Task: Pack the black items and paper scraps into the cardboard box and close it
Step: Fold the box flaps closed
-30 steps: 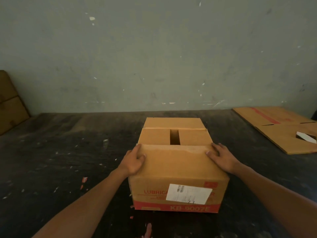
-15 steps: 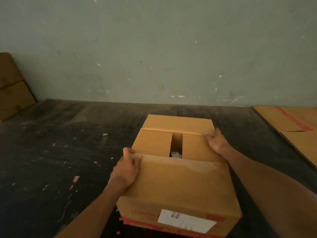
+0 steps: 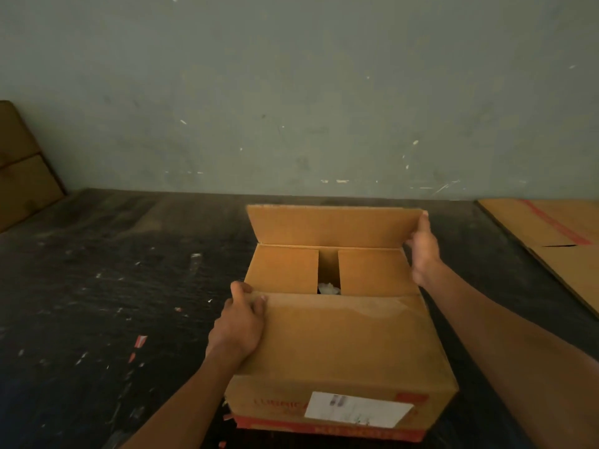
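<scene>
Head view: cardboard box [image 3: 340, 351] is nearly closed; near flap [image 3: 343, 315] is gripped by left hand [image 3: 241, 322], upright far flap [image 3: 334, 225] by right hand [image 3: 423, 251].

Cardboard box [image 3: 340, 335]: matt brown corrugated board being shown, near flap being seen scuffed pale and lightly creased. White label [image 3: 358, 409]: smooth paper, faint sheen being caught. Crumpled white paper [image 3: 328, 288] being glimpsed through flap gap. Floor [image 3: 113, 286]: dark, rough, being seen scratched and flecked. Wall [image 3: 291, 92]: matt paint being seen chipped.

Scuffed grey-green wall [image 3: 291, 92]; dark speckled floor [image 3: 97, 286]; flat cardboard sheet [image 3: 557, 241] right; dim light
</scene>
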Motion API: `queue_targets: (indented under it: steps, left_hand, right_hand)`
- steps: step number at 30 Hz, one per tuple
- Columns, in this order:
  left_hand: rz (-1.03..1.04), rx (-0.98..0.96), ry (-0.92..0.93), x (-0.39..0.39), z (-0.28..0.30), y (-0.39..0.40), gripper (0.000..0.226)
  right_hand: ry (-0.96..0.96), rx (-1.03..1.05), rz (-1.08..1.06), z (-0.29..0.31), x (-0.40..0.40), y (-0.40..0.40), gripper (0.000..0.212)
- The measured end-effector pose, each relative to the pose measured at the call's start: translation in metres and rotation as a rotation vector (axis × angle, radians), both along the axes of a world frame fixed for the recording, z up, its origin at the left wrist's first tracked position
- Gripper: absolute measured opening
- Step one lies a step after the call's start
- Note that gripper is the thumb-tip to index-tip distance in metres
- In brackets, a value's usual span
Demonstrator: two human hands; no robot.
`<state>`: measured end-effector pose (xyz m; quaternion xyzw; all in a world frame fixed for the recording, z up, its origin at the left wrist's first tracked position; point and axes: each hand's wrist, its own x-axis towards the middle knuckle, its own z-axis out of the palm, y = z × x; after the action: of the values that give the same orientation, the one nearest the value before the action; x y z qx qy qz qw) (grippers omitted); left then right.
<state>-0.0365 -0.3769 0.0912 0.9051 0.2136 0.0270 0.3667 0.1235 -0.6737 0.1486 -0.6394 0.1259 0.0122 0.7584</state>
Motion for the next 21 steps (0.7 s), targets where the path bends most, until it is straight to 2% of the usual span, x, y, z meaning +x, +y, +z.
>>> queue_targets:
  steps: [2, 4, 6, 8, 12, 15, 17, 21]
  left_hand:
    - [0.019, 0.006, 0.008, -0.002, 0.001, -0.002, 0.036]
    - [0.019, 0.012, 0.005, -0.002, 0.001, -0.002, 0.063]
    - [-0.012, 0.034, -0.013, -0.002, 0.001, -0.001, 0.079]
    - [-0.060, 0.067, -0.025, 0.000, 0.001, 0.001, 0.080]
    - [-0.134, 0.127, 0.076, 0.005, 0.000, 0.005, 0.059]
    - [-0.129, 0.177, 0.129, 0.006, -0.001, 0.005, 0.055]
    - [-0.126, 0.200, 0.130, 0.006, -0.001, 0.004, 0.056]
    - [-0.096, 0.203, 0.133, 0.003, 0.003, -0.001, 0.055]
  right_hand:
    - [-0.014, 0.060, 0.058, -0.009, -0.016, -0.010, 0.046]
    - [0.002, 0.059, 0.120, -0.017, -0.030, -0.019, 0.033]
    - [-0.004, -0.093, 0.189, -0.021, -0.041, -0.025, 0.028]
    - [-0.049, -0.331, 0.229, -0.024, -0.051, -0.030, 0.023]
    - [-0.146, -0.918, 0.424, -0.029, -0.073, -0.025, 0.037]
    - [-0.056, -1.380, 0.538, -0.037, -0.089, -0.008, 0.059]
    - [-0.034, -1.471, 0.529, -0.042, -0.099, 0.002, 0.067]
    - [-0.031, -1.486, 0.518, -0.041, -0.105, 0.006, 0.069]
